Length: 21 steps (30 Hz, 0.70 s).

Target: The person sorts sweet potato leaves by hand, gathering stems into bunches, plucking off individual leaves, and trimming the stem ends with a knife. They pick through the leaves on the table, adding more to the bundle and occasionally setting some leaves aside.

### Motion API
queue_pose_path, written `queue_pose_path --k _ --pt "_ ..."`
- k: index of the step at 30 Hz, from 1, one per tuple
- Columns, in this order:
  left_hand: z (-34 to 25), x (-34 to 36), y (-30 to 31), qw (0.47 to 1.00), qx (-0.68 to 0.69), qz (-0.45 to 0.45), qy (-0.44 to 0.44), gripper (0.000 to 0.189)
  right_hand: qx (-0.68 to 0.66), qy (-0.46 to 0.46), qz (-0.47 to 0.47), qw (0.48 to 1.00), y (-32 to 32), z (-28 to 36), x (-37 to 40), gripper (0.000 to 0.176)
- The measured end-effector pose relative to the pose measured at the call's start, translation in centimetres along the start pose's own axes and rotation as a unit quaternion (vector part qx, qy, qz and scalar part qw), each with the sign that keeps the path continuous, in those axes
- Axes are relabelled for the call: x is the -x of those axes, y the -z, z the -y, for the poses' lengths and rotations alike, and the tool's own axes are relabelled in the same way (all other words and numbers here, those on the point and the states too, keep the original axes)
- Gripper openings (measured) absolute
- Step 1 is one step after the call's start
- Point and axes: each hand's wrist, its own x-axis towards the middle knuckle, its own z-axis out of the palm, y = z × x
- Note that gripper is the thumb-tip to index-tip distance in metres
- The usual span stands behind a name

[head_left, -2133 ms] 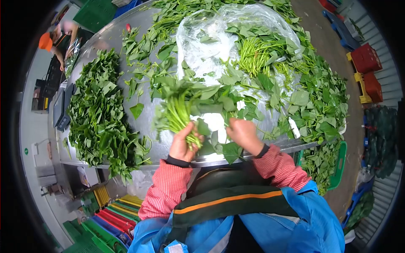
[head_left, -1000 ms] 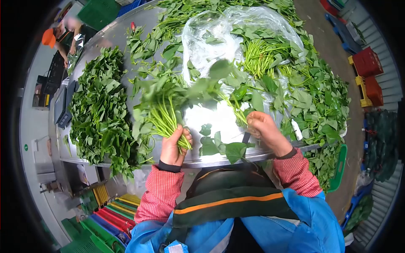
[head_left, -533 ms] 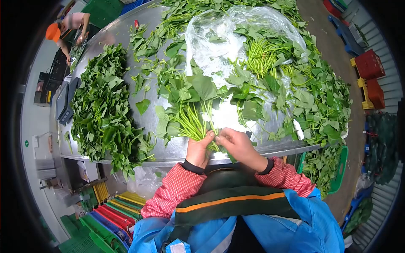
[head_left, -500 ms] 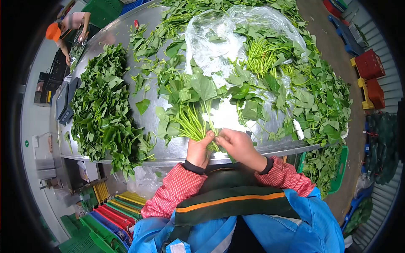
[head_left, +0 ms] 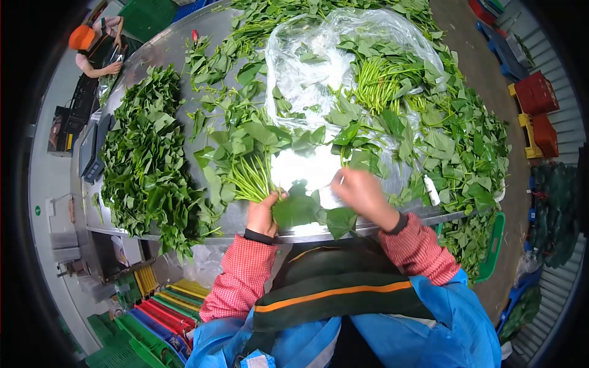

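My left hand (head_left: 264,213) is closed around the stems of a bunch of leafy greens (head_left: 250,175) near the front edge of the metal table (head_left: 236,214). My right hand (head_left: 362,195) is curled and partly blurred over the table, to the right of the bunch; whatever its fingers hold, if anything, cannot be made out. Loose leaves (head_left: 300,210) lie or hang between the two hands, blurred in part. Beyond them, a clear plastic bag (head_left: 313,67) lies under and beside a pile of green stems (head_left: 381,80).
A long heap of greens (head_left: 147,147) lies at the left, beside a scale (head_left: 92,147). More greens (head_left: 472,153) and a white bottle (head_left: 431,190) are at the right. A person in an orange cap (head_left: 83,38) stands at the far left. Crates (head_left: 165,319) stand below.
My left hand has moved left with the bunch. My right hand has parted from it, moving right and slightly up. The person at the far left has shifted posture.
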Motion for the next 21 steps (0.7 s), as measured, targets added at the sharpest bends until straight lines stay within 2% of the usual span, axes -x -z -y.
queue_pose_path --k 1,4,5,7,8,9,11,13,15,18,19,20,21 --pt "0.1 -0.1 0.1 1.0 0.009 0.022 0.008 0.015 0.06 -0.06 -0.054 0.995 0.1 -0.4 -1.6 0.024" --pt "0.5 -0.6 0.8 0.995 0.038 0.088 0.031 0.014 0.206 -0.016 -0.039 0.978 -0.8 -3.3 -4.2 0.022" --pt "0.6 -1.1 1.5 0.991 0.046 0.118 0.046 0.016 0.176 -0.048 -0.047 0.982 -0.7 -3.7 -4.4 0.02" --pt "-0.9 -0.8 1.4 0.992 0.037 0.107 0.051 0.015 0.113 -0.105 -0.061 0.986 0.1 -3.8 -5.2 0.018" --pt "-1.6 -0.1 1.5 0.993 0.033 0.098 0.057 0.015 -0.085 -0.089 -0.035 0.992 1.4 -4.5 -5.5 0.018" --pt "-2.4 0.4 1.5 0.995 0.023 0.091 0.029 0.015 -0.258 -0.176 0.017 0.95 3.6 -3.5 -5.4 0.02" --pt "-3.8 0.7 0.9 0.994 0.036 0.096 -0.031 0.015 -0.332 -0.17 0.024 0.927 4.8 -4.1 -5.5 0.028" --pt "-4.6 1.1 -0.1 0.992 0.02 0.091 -0.08 0.013 -0.09 -0.157 0.0 0.984 3.8 -3.1 -5.5 0.029" --pt "-4.4 1.0 -0.8 0.992 0.011 0.108 -0.072 0.014 0.14 -0.148 0.002 0.979 2.1 -1.6 -5.8 0.031" --pt "-3.3 0.9 -1.5 0.989 0.011 0.136 -0.051 0.014 0.218 -0.082 -0.013 0.972 -0.8 -3.9 -5.8 0.03" --pt "-3.2 1.0 -1.7 0.989 0.013 0.139 -0.048 0.014 0.212 -0.109 -0.032 0.971 -0.7 -4.0 -5.8 0.027" --pt "-3.1 1.2 -1.9 0.989 0.016 0.14 -0.044 0.014 0.055 -0.117 -0.022 0.991 0.1 -4.6 -6.1 0.026" --pt "-3.1 1.4 -2.0 0.989 0.008 0.14 -0.048 0.014 -0.103 -0.125 -0.009 0.987 1.4 -5.3 -6.3 0.025"
